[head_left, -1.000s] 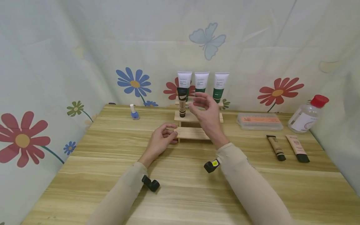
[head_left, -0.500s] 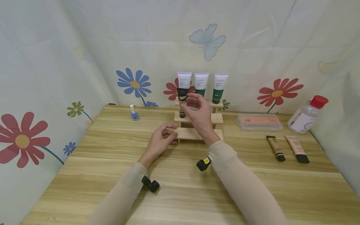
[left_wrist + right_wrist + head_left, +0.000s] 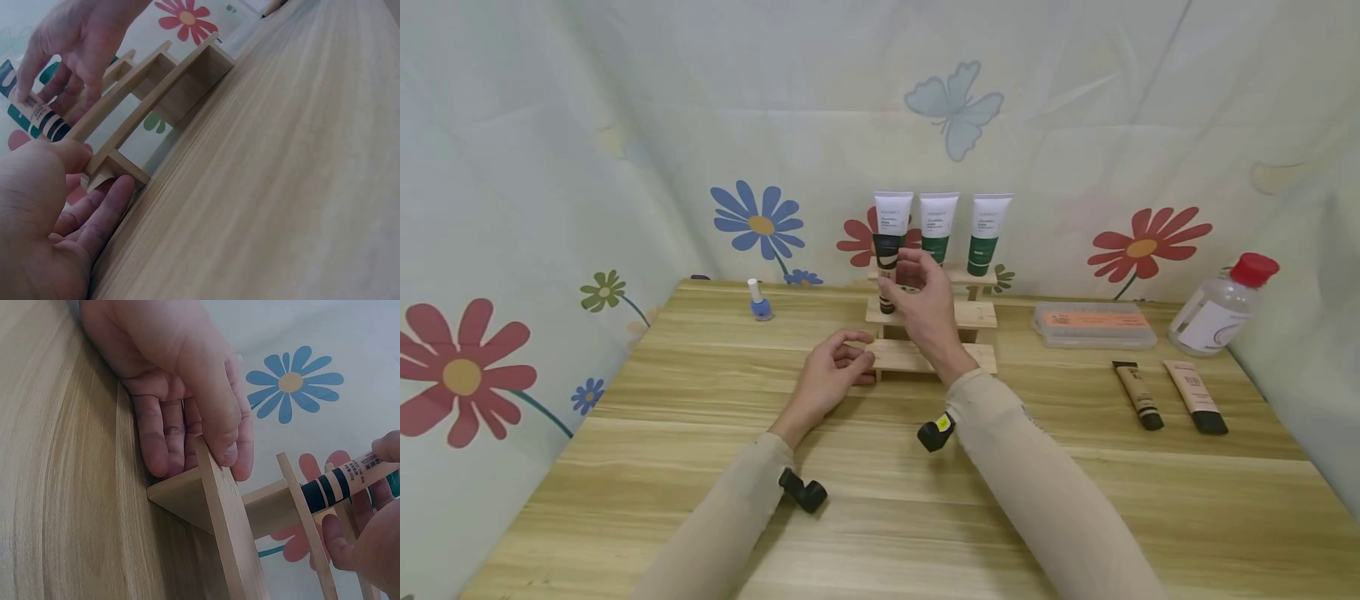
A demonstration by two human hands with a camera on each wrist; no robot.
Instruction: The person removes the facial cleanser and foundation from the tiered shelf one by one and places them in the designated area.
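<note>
A small beige-and-black cosmetic tube [image 3: 887, 247] stands cap down at the left end of the middle step of a three-step wooden stand [image 3: 917, 357]. My right hand [image 3: 927, 304] pinches it, thumb on the front and fingers round the far side. In the right wrist view the tube's striped cap [image 3: 326, 489] meets the step. My left hand [image 3: 831, 371] grips the stand's left end at the lowest step. The left wrist view has the left thumb [image 3: 70, 153] on top of the step and the other fingers against the side support.
Three white-and-green tubes [image 3: 992, 225] line the top step. Blue nail polish [image 3: 761, 307] stands left of the stand. To the right are a clear plastic case [image 3: 1093, 325], a red-capped bottle [image 3: 1213, 312], another beige-and-black tube [image 3: 1137, 394] and a pink tube [image 3: 1195, 396].
My right hand has moved left from the stand's middle to the beige-and-black tube and now pinches it. My left hand has stayed at the stand's left end.
</note>
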